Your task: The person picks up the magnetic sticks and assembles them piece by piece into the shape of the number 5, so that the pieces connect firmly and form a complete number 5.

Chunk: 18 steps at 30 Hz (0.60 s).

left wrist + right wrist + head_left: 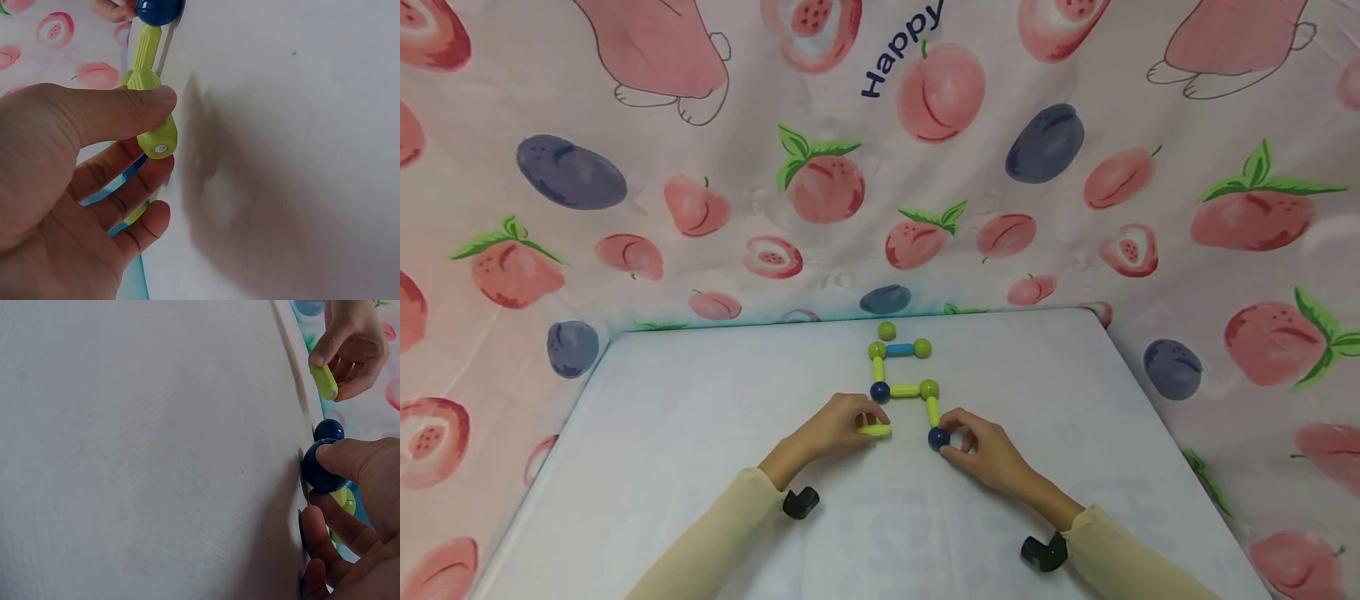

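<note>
Between thumb and fingers, my left hand (pixel 842 427) pinches a yellow-green rod (pixel 875 431), whose end shows a pale round spot in the left wrist view. My right hand (pixel 988 450) grips a dark blue ball (pixel 938 438) at the near end of a joined chain. From that ball a yellow-green rod (pixel 933 411) runs to a green ball (pixel 929 389). Another yellow-green rod (pixel 905 390) links it to a second dark blue ball (pixel 880 392). Beyond, a further rod (pixel 878 370) reaches a green ball (pixel 877 350), then a blue rod (pixel 899 350) and green ball (pixel 922 348).
A loose-looking green ball (pixel 887 331) lies at the back of the white table (pixel 700 400), just beyond the chain. Behind and beside the table hangs a fruit-patterned cloth (pixel 715 150). Dark devices (pixel 801 502) sit at both wrists.
</note>
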{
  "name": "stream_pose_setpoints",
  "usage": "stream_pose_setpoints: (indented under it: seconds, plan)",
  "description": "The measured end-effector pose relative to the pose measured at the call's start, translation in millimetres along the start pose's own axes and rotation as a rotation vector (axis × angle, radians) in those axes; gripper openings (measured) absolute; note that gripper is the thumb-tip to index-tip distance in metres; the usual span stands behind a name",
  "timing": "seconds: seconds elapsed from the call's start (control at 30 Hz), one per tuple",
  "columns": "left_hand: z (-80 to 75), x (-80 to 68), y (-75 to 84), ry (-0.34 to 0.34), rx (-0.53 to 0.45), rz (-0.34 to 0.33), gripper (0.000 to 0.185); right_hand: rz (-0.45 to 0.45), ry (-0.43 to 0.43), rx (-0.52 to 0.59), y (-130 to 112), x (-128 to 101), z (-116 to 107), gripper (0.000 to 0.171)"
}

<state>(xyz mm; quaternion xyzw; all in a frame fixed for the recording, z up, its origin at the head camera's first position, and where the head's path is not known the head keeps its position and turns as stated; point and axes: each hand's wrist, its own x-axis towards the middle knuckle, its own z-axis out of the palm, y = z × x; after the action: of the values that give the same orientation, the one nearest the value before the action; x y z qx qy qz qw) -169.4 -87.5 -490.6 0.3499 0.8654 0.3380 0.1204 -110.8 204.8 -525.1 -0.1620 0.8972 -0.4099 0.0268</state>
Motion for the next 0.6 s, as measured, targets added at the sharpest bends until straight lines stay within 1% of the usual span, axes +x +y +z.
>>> stream_pose_setpoints:
  seconds: [0.2,0.3,0.6]
  plan:
    - [6.1,8.8,2.5,-0.021,0.003,-0.001,0.029,0.008,-0.005,0.006,0.1,-0.1,0.1,0.037]
    - [9.7,13.7,3.8,-0.029,0.0,0.011,0.029,0.008,-0.004,0.003,0.2,-0.2,0.4,0.037]
    - [23.3,26.0,13.8,-0.067,-0.034,0.032,0.029,-0.006,0.002,0.011,2.4,-0.7,-0.2,0.037]
